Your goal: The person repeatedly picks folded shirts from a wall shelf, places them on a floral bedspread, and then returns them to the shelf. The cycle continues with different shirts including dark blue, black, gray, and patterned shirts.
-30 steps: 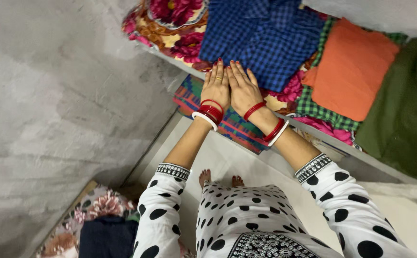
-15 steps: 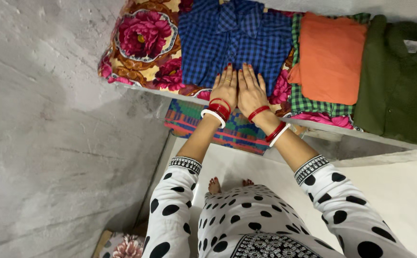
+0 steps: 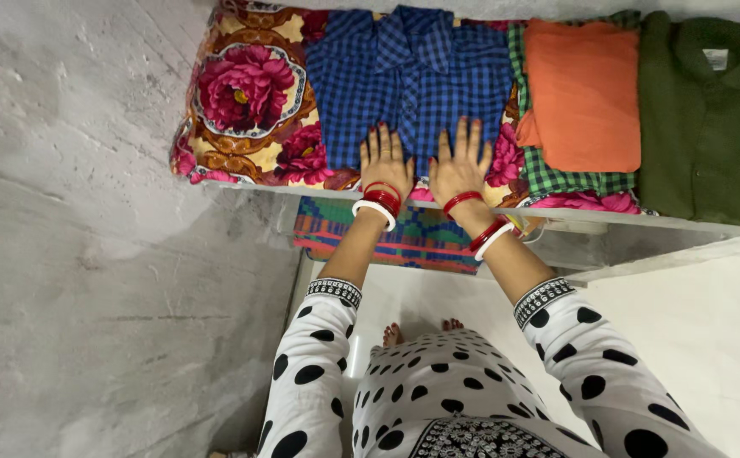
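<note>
Home bedroom, floral bedsheet (image 3: 247,93), folded clothes (image 3: 586,93)

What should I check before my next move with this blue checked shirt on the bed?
1. Left hand flat on the blue checked shirt: ok.
2. Right hand flat on it, fingers spread: ok.
3. Shirt lying front up, collar at the far end: ok.
4. Shirt apart from the orange cloth: ok, a gap shows.
5. Lower hem smooth: cannot tell, hands cover it.
6. Green garment clear of the shirt: ok.
</note>
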